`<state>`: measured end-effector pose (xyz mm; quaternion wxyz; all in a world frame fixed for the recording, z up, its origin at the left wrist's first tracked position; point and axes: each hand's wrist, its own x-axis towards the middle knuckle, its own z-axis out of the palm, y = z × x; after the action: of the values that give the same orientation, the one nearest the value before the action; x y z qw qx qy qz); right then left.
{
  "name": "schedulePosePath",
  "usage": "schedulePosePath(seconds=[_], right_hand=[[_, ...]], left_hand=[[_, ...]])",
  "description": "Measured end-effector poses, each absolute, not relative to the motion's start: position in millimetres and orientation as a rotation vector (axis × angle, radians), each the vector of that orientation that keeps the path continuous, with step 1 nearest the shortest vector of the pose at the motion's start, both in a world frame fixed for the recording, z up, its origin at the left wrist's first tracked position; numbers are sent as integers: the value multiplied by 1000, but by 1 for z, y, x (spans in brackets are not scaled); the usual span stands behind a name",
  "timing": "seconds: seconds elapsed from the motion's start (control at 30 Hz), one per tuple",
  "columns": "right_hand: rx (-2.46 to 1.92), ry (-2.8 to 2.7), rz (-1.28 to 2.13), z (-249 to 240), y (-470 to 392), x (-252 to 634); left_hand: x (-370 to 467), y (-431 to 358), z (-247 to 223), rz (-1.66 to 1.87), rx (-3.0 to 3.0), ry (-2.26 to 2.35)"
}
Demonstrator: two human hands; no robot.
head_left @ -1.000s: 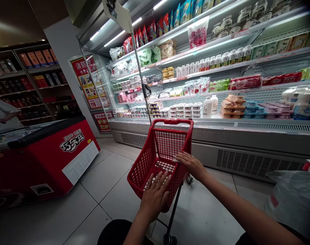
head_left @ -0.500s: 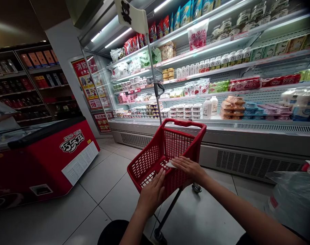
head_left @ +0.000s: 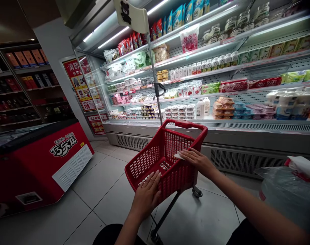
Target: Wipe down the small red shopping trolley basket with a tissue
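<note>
1. The left hand (head_left: 146, 194) lay open, fingers straight, on the red cart (head_left: 179, 180)'s near rim.
2. The right hand (head_left: 199, 162) held a white tissue (head_left: 179, 156) under its fingers at the cart's side rim.
3. The cart stood on floor tiles (head_left: 104, 187), its pole (head_left: 152, 68) upright behind.
4. Beyond ran a stocked refrigerated case (head_left: 236, 140).

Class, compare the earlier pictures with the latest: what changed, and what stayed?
Since the first picture, the red cart has turned, its handle and bear flag swinging rightward. Since the second, the right hand and white cloth have moved along the cart's side toward the handle. The view has shifted right, losing the person at far left. The left hand remains at the near rim.
</note>
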<state>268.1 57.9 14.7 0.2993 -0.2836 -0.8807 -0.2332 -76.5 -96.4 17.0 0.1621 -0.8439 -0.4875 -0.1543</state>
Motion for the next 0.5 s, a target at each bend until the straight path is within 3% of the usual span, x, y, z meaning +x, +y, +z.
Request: schedulePosePath(seconds=[0.23,0.5], right_hand=[[-1027,-2181,-739,39,85,337],[-816,-2289,-636,9,60,278]], left_hand=[[-73,-99,19,-440,-2394,-1379],[-71,-99,17,-459,-2386,-1373]])
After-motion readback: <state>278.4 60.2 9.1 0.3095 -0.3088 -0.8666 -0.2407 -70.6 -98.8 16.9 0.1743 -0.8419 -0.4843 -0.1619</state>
